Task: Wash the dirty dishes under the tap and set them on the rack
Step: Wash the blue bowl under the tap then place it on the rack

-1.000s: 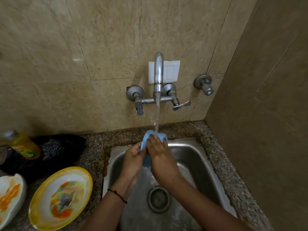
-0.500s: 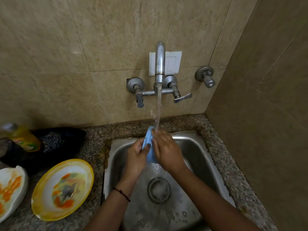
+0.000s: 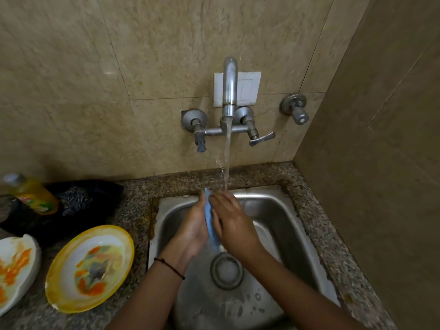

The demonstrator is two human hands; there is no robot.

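Beige stone tiles back a speckled granite surface (image 3: 133,210) with a steel sink (image 3: 281,217) sunk into it. At the far left lies a white plate (image 3: 16,265) smeared with orange. Behind it a yellow bottle (image 3: 33,195) of what looks like dish liquid leans on a black cloth (image 3: 100,191) that carries a steel scrubber (image 3: 75,202). Just right of the white plate sits a yellow-rimmed plate (image 3: 90,267), also streaked with food. Both plates wait beside the basin, close to the left arm, likely so each can be lifted in without a stretch.

Over the sink the hands are together. The left hand (image 3: 194,228), with a dark thread at its wrist, cups a thin blue piece (image 3: 209,222) seen edge-on. The right hand (image 3: 232,225) presses its fingers against the other face. Whether this piece is a sponge, a cloth or a small dish cannot be told. It is held upright at the back of the basin, above the drain (image 3: 226,270). The stream (image 3: 227,153) from the tap (image 3: 229,86) lands just at the fingertips, probably so water runs down both faces and drains away below.

Right of the spout are a lever handle (image 3: 262,138) and a separate wall valve (image 3: 295,109), then the side wall closes in on the basin. No rack shows anywhere, so washed pieces have no visible resting place. The lowest tap handle (image 3: 200,145) hangs above the lifting path from the plates.
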